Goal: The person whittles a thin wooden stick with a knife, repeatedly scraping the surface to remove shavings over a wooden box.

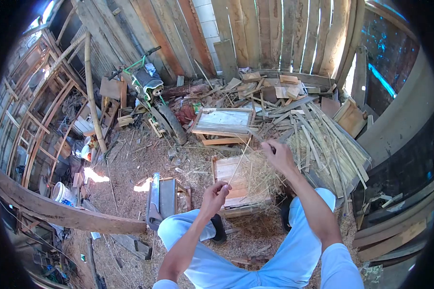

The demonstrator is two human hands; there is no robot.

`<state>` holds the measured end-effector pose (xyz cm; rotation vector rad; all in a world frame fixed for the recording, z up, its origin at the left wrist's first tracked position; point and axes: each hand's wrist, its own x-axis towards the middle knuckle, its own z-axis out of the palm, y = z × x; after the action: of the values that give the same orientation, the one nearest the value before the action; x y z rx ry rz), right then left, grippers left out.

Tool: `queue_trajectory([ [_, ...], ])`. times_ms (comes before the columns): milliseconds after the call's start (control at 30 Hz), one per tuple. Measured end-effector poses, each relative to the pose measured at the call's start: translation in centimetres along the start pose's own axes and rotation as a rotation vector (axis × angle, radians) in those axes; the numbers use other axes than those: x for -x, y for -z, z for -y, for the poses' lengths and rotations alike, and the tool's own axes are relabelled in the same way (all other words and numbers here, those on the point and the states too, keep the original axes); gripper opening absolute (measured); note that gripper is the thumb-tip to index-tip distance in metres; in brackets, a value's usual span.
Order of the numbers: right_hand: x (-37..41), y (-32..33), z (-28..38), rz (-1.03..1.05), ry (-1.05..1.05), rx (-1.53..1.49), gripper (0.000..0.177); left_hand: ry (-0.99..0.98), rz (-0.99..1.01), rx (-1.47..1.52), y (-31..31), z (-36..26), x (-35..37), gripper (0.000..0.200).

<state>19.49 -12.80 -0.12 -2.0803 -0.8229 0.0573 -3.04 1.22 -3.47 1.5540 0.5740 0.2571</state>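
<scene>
My left hand (214,198) is closed, with thumb and fingers pinching the lower end of a thin bamboo strip (240,163). The strip slants up and away toward the right. My right hand (278,157) is wrapped round a dark handle, and what looks like a knife blade (254,135) points forward and left from it, close to the strip's upper end. Below both hands lies a low wooden crate (230,169) between my feet. A heap of pale, curly shavings (261,177) covers its right side.
A handsaw (155,202) rests by a small stool (168,197) on the left. Ahead are a wooden frame with thin strips (223,119) and a small bike (154,96). Split slats (323,144) are piled at right; a beam (72,212) crosses the left.
</scene>
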Motion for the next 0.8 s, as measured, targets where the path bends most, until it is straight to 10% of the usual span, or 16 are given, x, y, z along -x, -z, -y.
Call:
queue_trajectory([
  [267, 5.1, -3.2, 1.6, 0.214, 0.343, -0.036, 0.023, -0.186, 0.018, -0.191, -1.4, 0.2, -1.2, 0.021],
  [667, 0.5, 1.6, -1.6, -0.026, -0.006, -0.237, 0.028, 0.052, 0.148, 0.189, -0.6, -0.4, -0.1, 0.02],
  [800, 4.7, 0.4, 3.0, 0.428, -0.186, -0.634, 0.019, 0.004, 0.185, 0.201, -1.1, -0.9, -1.0, 0.02],
])
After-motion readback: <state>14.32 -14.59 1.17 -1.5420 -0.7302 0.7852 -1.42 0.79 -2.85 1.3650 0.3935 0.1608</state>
